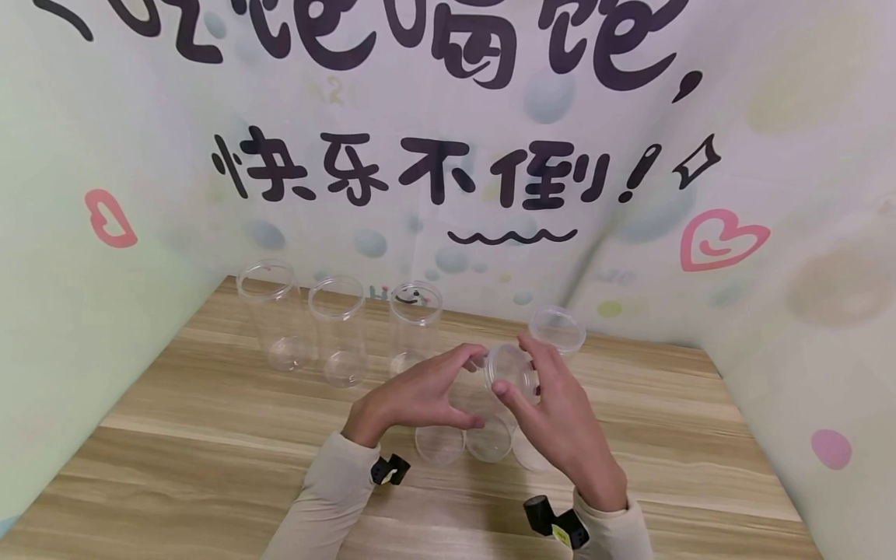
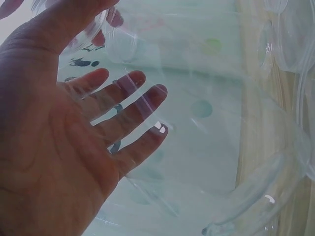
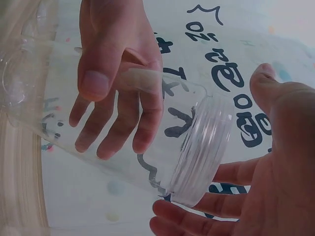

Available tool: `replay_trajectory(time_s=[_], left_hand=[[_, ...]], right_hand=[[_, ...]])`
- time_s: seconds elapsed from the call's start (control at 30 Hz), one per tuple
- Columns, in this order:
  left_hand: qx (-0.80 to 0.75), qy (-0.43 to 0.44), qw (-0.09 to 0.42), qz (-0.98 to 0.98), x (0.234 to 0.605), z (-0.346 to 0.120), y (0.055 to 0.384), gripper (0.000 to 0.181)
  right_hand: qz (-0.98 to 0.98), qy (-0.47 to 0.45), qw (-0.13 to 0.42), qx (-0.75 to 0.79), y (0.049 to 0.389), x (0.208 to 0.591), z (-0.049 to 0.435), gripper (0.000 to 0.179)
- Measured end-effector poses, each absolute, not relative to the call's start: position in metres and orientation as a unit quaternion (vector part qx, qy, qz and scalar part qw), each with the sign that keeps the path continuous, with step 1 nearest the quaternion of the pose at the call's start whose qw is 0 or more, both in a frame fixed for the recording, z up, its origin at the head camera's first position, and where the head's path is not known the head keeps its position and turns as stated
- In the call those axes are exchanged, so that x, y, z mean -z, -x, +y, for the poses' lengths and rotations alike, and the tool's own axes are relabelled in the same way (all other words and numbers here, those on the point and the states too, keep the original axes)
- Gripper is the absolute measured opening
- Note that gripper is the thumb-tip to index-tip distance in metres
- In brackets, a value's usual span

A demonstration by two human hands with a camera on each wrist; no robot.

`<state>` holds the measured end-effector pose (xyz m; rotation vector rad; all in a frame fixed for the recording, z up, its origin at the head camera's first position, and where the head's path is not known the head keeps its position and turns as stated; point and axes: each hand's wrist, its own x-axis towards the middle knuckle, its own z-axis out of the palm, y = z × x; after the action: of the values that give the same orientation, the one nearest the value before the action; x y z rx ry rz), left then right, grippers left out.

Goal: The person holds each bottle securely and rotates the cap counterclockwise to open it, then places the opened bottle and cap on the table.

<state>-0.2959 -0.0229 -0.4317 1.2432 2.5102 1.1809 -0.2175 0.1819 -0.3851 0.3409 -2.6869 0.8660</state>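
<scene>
A clear plastic jar with a ribbed, see-through lid (image 3: 202,150) stands between the two hands, over the table. My left hand (image 1: 420,389) is at its left side, fingers spread and nearly straight behind the clear wall, as the left wrist view shows. Around the lid at the right is my right hand (image 1: 560,412), its thumb apart from the fingers; in the right wrist view a gap shows between thumb and lid, while the fingertips lie by the lid's lower edge. Whether they touch it I cannot tell. Clear round lids (image 1: 439,446) lie near the hands.
Three clear jars without lids, among them the leftmost jar (image 1: 267,311), stand along the back left of the wooden table (image 1: 231,467). A lidded jar (image 1: 558,330) stands behind my right hand. Printed cloth walls (image 1: 420,257) border the table at the back and sides.
</scene>
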Motion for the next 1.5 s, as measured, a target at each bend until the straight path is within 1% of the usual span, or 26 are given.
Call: replay_trajectory(time_s=[0.17, 0.5, 0.7, 1.1, 1.33, 1.5], left_hand=[[-0.383, -0.41, 0.051, 0.826, 0.432, -0.0227, 0.2959, 0.079], [-0.377, -0.414, 0.044, 0.827, 0.4322, -0.0231, 0.2969, 0.079], [-0.375, -0.415, 0.044, 0.827, 0.4323, -0.0233, 0.297, 0.08], [-0.366, -0.417, 0.039, 0.831, 0.4322, -0.0233, 0.2967, 0.083], [-0.367, -0.415, 0.043, 0.832, 0.4322, -0.0226, 0.297, 0.083], [-0.37, -0.413, 0.049, 0.831, 0.4323, -0.0225, 0.2969, 0.082]], right_hand=[[-0.941, -0.101, 0.137, -0.291, 0.2184, 0.3865, 0.1807, 0.069], [-0.951, -0.085, 0.151, -0.256, 0.2208, 0.3872, 0.1802, 0.073], [-0.953, -0.082, 0.146, -0.251, 0.2203, 0.3861, 0.1801, 0.075], [-0.954, -0.098, 0.136, -0.249, 0.2185, 0.3836, 0.1822, 0.073], [-0.949, -0.115, 0.143, -0.256, 0.2174, 0.3841, 0.1835, 0.068], [-0.947, -0.122, 0.139, -0.263, 0.2164, 0.3842, 0.1846, 0.068]])
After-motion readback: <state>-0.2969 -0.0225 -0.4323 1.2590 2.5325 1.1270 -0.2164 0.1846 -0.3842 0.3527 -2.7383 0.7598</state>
